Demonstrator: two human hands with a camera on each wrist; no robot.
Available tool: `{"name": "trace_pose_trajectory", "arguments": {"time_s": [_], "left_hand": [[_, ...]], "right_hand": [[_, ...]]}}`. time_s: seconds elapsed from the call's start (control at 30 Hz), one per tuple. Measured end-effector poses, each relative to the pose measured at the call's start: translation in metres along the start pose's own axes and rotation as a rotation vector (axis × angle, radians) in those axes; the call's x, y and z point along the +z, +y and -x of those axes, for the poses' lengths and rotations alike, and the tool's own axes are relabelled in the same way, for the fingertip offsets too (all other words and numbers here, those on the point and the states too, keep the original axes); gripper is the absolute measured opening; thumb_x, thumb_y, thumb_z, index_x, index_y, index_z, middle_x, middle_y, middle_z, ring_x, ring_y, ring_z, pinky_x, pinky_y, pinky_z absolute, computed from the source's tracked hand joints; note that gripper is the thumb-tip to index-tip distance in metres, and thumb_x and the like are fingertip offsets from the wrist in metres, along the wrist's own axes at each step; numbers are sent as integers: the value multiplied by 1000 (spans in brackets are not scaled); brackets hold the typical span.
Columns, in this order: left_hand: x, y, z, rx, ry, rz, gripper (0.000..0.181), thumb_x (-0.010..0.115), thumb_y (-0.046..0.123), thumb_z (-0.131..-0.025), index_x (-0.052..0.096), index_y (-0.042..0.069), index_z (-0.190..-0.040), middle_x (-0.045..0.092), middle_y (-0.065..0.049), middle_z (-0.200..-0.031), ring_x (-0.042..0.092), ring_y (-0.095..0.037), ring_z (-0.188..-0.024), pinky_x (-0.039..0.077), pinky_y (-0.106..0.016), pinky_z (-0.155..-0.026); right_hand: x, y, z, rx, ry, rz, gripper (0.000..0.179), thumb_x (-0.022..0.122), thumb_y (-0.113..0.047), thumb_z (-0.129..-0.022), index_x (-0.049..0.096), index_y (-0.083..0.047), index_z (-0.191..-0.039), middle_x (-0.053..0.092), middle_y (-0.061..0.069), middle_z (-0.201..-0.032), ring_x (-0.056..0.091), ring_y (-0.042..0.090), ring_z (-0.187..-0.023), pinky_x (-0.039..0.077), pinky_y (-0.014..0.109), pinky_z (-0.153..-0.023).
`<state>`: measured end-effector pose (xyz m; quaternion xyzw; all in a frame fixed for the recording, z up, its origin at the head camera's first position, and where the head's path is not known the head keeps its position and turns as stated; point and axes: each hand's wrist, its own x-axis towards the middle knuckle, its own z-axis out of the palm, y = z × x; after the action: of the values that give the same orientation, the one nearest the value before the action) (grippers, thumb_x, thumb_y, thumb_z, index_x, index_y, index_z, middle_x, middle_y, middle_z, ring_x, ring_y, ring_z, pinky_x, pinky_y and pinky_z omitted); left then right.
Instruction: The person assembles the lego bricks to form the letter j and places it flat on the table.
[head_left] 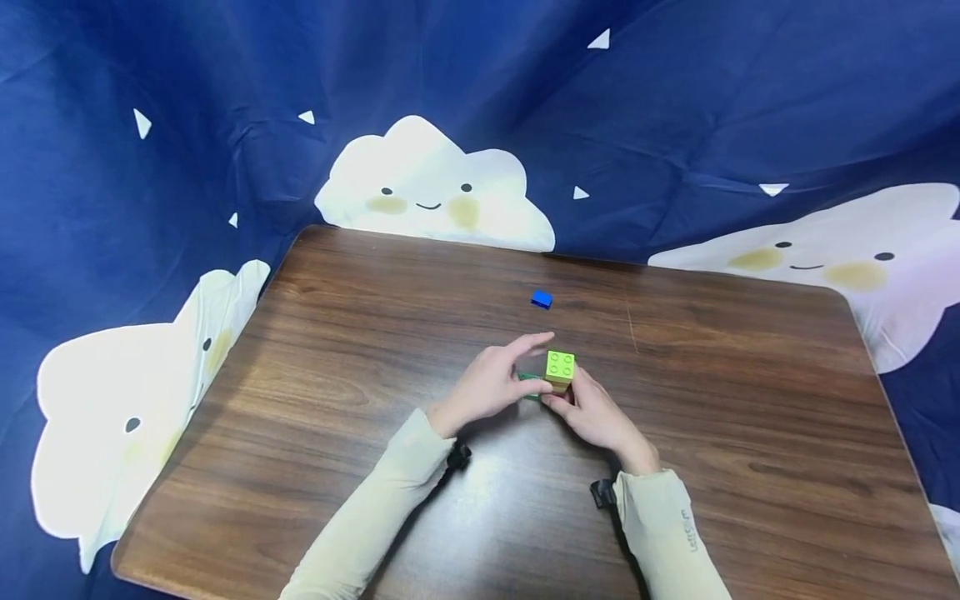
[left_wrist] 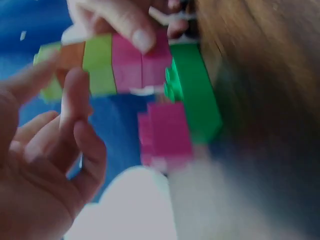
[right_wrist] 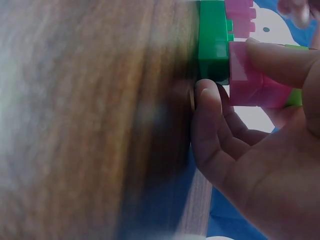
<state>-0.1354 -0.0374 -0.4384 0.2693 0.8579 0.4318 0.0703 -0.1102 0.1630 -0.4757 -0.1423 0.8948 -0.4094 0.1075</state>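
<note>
A tower of toy building bricks point(head_left: 560, 365) stands with its lime brick on top. In the left wrist view a green brick point(left_wrist: 197, 95) forms its base, followed by two pink bricks, a lime, an orange point(left_wrist: 73, 56) and another lime. A separate pink brick point(left_wrist: 170, 132) sits on the other end of the green one. My right hand point(head_left: 600, 412) grips the tower low down, thumb on the pink bricks point(right_wrist: 245, 75). Thumb and forefinger spread apart, my left hand point(head_left: 487, 383) is beside the upper bricks; its forefinger overlaps the orange brick in the left wrist view.
A small blue brick point(head_left: 542, 298) lies farther back on the brown wooden table point(head_left: 360, 333). Behind the table hangs a blue curtain point(head_left: 247, 67) with white clouds. Black straps point(head_left: 602, 493) are at both wrists.
</note>
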Motion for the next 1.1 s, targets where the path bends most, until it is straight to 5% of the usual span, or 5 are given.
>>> {"name": "trace_pose_trajectory", "arguments": {"time_s": [0.1,0.23,0.4,0.67,1.1], "left_hand": [[-4,-15,9,-92,53,153,65,75,29,-84,47,16,-141,60,-9,-133,61,-22,-52,49,-24,-51],[-6,-38,24,-196,137,208,61,78,21,-81,52,9,-136,59,-13,-129,57,-21,-54,48,-26,-47],[-2,-55,31,-250,73,288,65,78,15,-80,49,5,-137,58,-14,-127,55,-10,-58,49,-26,-50],[5,-59,19,-326,-32,316,56,75,5,-80,54,6,-133,65,-14,-92,52,-10,-57,46,-22,-53],[11,-63,10,-489,-1,704,55,67,-11,-79,53,0,-131,60,-22,-118,63,-11,-70,53,-22,-63]], "right_hand": [[0,1,-1,10,5,9,32,65,-18,-91,52,-7,-119,54,6,-92,47,15,-76,39,27,-66],[1,1,-1,16,3,18,32,66,-17,-91,52,-6,-118,55,7,-93,47,15,-76,39,27,-66],[-1,2,-3,20,2,13,33,65,-17,-91,52,-5,-119,56,9,-94,48,16,-76,40,28,-65],[-2,2,-8,29,2,8,33,66,-19,-91,52,-6,-118,57,9,-96,49,16,-77,41,28,-66],[-2,3,-11,67,-16,0,35,65,-21,-92,51,-8,-122,58,10,-101,49,17,-77,41,28,-66]]}}
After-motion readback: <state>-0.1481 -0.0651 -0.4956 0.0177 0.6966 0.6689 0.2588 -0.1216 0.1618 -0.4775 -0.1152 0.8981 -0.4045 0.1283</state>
